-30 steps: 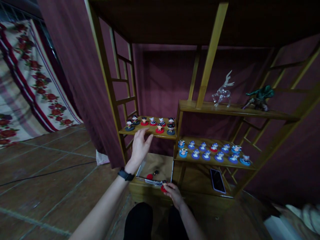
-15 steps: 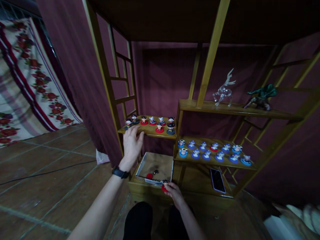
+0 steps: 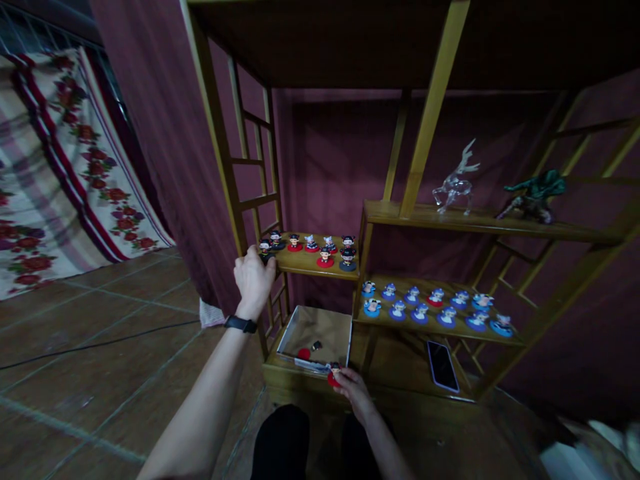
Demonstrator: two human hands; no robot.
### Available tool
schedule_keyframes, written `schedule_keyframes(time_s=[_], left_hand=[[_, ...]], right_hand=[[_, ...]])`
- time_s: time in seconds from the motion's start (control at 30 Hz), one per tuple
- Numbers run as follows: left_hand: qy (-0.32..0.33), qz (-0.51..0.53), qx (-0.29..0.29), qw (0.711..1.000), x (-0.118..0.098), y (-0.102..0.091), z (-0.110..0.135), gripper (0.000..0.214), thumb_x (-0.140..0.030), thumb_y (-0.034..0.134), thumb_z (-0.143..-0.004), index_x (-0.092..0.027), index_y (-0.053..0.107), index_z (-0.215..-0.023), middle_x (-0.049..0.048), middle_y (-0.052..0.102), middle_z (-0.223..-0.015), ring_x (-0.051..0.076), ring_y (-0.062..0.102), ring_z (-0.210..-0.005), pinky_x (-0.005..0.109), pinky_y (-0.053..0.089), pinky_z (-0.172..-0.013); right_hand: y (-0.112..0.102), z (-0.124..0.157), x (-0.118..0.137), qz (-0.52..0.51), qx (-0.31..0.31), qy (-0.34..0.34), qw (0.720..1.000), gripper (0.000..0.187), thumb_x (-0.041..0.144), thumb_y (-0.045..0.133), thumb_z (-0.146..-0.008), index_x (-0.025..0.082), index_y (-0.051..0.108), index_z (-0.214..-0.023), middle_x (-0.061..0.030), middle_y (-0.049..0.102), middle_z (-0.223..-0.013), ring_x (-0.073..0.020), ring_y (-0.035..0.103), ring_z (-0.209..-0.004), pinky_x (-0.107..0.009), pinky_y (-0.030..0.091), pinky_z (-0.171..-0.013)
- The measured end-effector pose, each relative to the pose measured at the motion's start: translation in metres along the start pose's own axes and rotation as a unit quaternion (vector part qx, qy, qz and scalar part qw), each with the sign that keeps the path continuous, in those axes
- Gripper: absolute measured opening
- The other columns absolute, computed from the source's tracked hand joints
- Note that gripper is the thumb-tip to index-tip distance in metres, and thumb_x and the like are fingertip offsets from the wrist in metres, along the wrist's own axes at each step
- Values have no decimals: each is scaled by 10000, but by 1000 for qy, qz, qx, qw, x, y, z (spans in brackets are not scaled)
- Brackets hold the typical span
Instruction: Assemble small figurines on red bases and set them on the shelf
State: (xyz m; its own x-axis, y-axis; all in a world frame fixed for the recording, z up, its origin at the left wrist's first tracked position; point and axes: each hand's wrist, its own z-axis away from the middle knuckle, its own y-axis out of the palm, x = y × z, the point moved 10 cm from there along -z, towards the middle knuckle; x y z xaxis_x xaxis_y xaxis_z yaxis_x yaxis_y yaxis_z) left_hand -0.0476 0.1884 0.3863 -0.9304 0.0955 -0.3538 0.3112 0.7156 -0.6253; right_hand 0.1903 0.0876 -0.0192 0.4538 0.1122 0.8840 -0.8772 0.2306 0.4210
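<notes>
At the left end of the small upper shelf (image 3: 300, 263), my left hand (image 3: 254, 283) has its thumb and fingers bent around the base of a dark-haired doll figurine (image 3: 265, 247). Its fingertips are partly hidden behind the hand. Several more figurines stand on that shelf, on red or dark round bases. Low in front, my right hand (image 3: 356, 390) pinches a figurine with a red base (image 3: 334, 375) at the front edge of an open cardboard box (image 3: 327, 320). Inside the box lie a red disc (image 3: 304, 354) and a small dark piece (image 3: 317, 345).
On the lower right shelf (image 3: 380, 317) stand two rows of figurines, mostly on blue and purple bases. A phone (image 3: 443, 366) lies below them. Higher up are a clear deer ornament (image 3: 454, 187) and a green-and-dark statuette (image 3: 537, 195). A purple curtain (image 3: 165, 167) hangs at left.
My left hand has shifted left along the shelf front to the end figurine. My right hand keeps the red-based figurine by the box. The view has turned slightly left.
</notes>
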Motion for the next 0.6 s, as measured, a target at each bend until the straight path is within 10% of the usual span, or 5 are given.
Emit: schedule_keyframes(time_s=[0.6], left_hand=[[-60, 33, 3, 998, 5, 5, -6, 542, -388, 513, -717, -123, 415, -1179, 174, 576, -1020, 345, 446, -1044, 443, 417, -777]], right_hand=[[-3, 2, 5, 9, 5, -1, 1000, 314, 421, 731, -543, 188, 659, -740, -44, 644, -845, -201, 590, -827, -318, 477, -696]])
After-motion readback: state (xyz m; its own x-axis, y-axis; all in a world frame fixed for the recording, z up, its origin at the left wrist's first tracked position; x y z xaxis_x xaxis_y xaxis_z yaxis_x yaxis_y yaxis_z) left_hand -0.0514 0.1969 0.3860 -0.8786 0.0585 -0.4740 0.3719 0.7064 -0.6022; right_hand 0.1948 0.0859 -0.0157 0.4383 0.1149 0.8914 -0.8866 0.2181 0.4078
